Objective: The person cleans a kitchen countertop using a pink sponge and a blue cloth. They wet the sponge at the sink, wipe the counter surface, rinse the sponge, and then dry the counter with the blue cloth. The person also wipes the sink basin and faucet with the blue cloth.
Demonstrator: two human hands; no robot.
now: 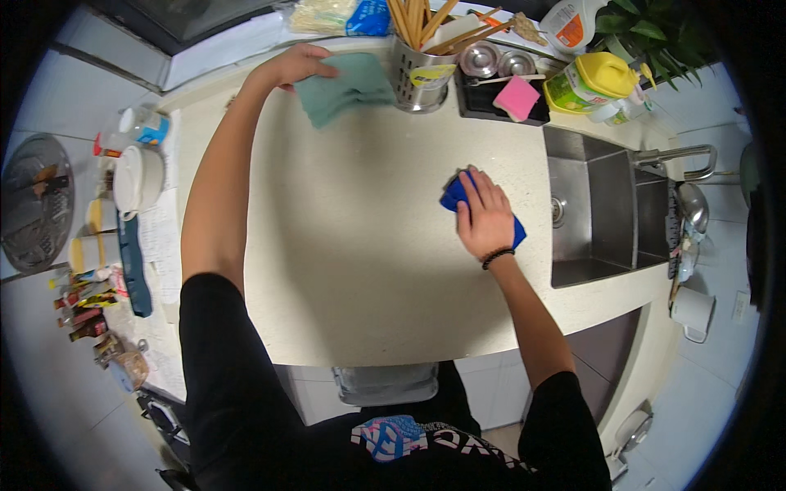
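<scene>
My left hand (302, 66) grips the upper left corner of a green cloth (347, 89) near the back of the pale countertop (368, 258). The cloth's lower edge is slightly blurred, and its right edge is beside a perforated metal utensil holder (417, 80). On the right part of the counter, my right hand (485, 212) lies flat over a folded blue cloth (455, 195), pressing it against the surface. Parts of the blue cloth show on both sides of the hand; the rest is hidden under it.
A steel sink (571, 190) with a faucet (681, 158) is at the right. At the back right stand a black tray (470, 104) bearing a pink sponge (517, 98) and a yellow jug (586, 83). A white lidded pot (138, 181), jars and bottles line the left side.
</scene>
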